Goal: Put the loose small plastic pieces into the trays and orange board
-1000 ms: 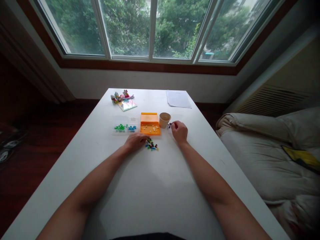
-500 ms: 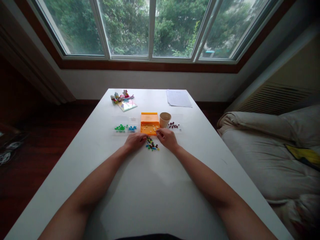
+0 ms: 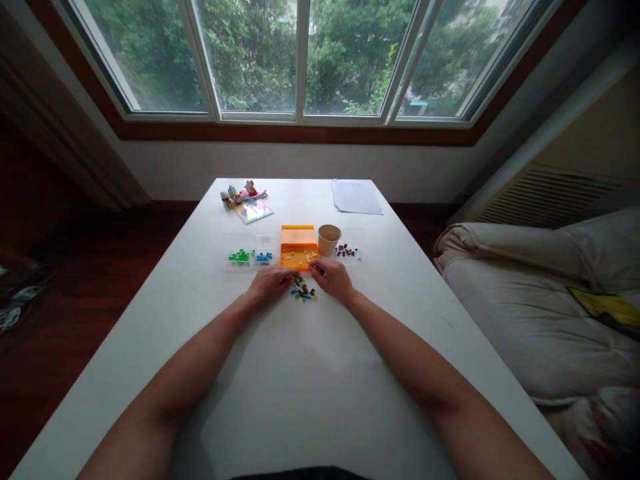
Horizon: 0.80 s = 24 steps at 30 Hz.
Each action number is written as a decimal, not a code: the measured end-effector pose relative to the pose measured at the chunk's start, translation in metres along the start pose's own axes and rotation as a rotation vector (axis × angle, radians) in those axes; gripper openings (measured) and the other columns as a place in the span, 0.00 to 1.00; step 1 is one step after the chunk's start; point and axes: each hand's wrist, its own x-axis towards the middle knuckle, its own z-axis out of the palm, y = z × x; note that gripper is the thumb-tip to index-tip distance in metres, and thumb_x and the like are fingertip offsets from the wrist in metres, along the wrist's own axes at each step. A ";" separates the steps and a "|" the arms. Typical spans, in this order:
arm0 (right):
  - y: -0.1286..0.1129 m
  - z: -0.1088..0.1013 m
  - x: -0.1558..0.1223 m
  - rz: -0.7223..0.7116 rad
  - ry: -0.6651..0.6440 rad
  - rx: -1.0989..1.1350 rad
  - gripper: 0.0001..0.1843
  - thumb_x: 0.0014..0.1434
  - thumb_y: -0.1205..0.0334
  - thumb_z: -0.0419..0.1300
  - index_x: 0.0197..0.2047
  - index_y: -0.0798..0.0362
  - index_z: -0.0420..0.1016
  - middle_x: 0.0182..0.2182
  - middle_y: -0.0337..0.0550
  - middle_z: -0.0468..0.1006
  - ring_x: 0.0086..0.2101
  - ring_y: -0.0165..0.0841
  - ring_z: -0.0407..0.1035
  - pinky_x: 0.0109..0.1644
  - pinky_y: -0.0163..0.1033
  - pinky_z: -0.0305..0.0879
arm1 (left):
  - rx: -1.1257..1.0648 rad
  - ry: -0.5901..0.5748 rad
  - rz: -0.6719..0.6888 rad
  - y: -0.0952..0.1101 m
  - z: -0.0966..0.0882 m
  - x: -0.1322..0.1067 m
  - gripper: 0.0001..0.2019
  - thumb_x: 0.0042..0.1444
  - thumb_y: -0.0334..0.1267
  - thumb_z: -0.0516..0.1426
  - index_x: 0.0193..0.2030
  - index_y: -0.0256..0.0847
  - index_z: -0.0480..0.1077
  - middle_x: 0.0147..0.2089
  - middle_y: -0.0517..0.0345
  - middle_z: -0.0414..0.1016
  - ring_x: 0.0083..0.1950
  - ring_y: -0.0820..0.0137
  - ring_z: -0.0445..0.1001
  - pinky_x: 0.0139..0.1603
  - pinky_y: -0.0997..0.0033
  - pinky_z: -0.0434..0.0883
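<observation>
A small mixed pile of coloured beads or bricks [image 3: 304,289] lies on the white table between my hands; the pieces are too small to name surely. My left hand [image 3: 270,283] rests at the pile's left edge, its fingers drawn together and their tips partly hidden. My right hand [image 3: 333,277] is closed in a pinch at the front right corner of the open orange box [image 3: 299,247]. Whatever either hand holds is too small to make out. Pale little pieces lie inside the orange box.
Left of the orange box, a clear tray holds green pieces [image 3: 242,256] and blue pieces [image 3: 264,257]. A paper cup [image 3: 329,240] stands at its right, beside dark brown pieces [image 3: 346,251]. Farther back are small figurines [image 3: 243,193], a card [image 3: 255,211] and paper sheets [image 3: 356,197].
My right hand has shifted very slightly left along the orange box's front edge. My left hand stays by the pile, and the whole view has moved a little.
</observation>
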 end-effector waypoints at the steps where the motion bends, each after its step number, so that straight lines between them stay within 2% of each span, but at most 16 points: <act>1: 0.000 0.000 0.000 0.001 -0.002 -0.005 0.11 0.67 0.60 0.54 0.40 0.53 0.77 0.31 0.42 0.78 0.31 0.31 0.68 0.39 0.34 0.60 | 0.005 0.000 -0.003 0.000 0.000 0.000 0.16 0.64 0.38 0.53 0.54 0.50 0.76 0.42 0.56 0.82 0.40 0.67 0.78 0.41 0.72 0.68; 4: 0.001 0.000 0.000 -0.002 -0.027 -0.038 0.11 0.67 0.60 0.54 0.41 0.53 0.78 0.32 0.44 0.79 0.32 0.32 0.70 0.40 0.34 0.61 | 0.020 0.005 -0.014 0.000 0.000 0.000 0.14 0.64 0.39 0.52 0.50 0.47 0.78 0.39 0.55 0.81 0.38 0.66 0.77 0.39 0.72 0.67; 7: 0.002 0.002 -0.001 -0.027 -0.106 -0.099 0.13 0.68 0.58 0.54 0.44 0.51 0.80 0.35 0.45 0.82 0.35 0.33 0.73 0.41 0.35 0.61 | 0.014 0.025 -0.018 -0.002 0.001 -0.001 0.13 0.64 0.40 0.52 0.47 0.46 0.78 0.39 0.54 0.81 0.38 0.66 0.77 0.39 0.71 0.67; 11: 0.001 0.007 -0.002 -0.065 -0.265 -0.198 0.16 0.69 0.55 0.52 0.53 0.45 0.79 0.41 0.44 0.84 0.37 0.34 0.75 0.41 0.35 0.61 | -0.005 0.042 0.004 -0.005 0.002 0.000 0.14 0.63 0.38 0.53 0.51 0.49 0.77 0.43 0.55 0.82 0.41 0.65 0.78 0.41 0.70 0.68; 14: -0.002 0.009 -0.002 -0.045 -0.329 -0.263 0.19 0.70 0.54 0.50 0.58 0.42 0.76 0.43 0.43 0.84 0.37 0.35 0.76 0.41 0.35 0.61 | 0.002 0.027 0.019 -0.007 0.003 0.000 0.14 0.63 0.38 0.53 0.51 0.50 0.77 0.43 0.56 0.82 0.41 0.65 0.78 0.41 0.70 0.67; 19: -0.007 0.006 -0.002 -0.040 -0.351 -0.298 0.19 0.70 0.53 0.50 0.57 0.42 0.76 0.42 0.43 0.84 0.38 0.35 0.76 0.40 0.35 0.60 | -0.014 0.029 0.009 -0.006 0.001 -0.001 0.13 0.64 0.39 0.52 0.46 0.47 0.78 0.40 0.56 0.82 0.40 0.65 0.78 0.39 0.70 0.66; 24: -0.005 0.004 -0.001 -0.037 -0.321 -0.320 0.16 0.69 0.54 0.51 0.48 0.46 0.80 0.37 0.43 0.84 0.36 0.34 0.75 0.37 0.34 0.57 | -0.005 0.019 -0.022 -0.005 -0.002 -0.001 0.12 0.63 0.40 0.53 0.43 0.45 0.79 0.36 0.55 0.81 0.36 0.66 0.76 0.36 0.71 0.63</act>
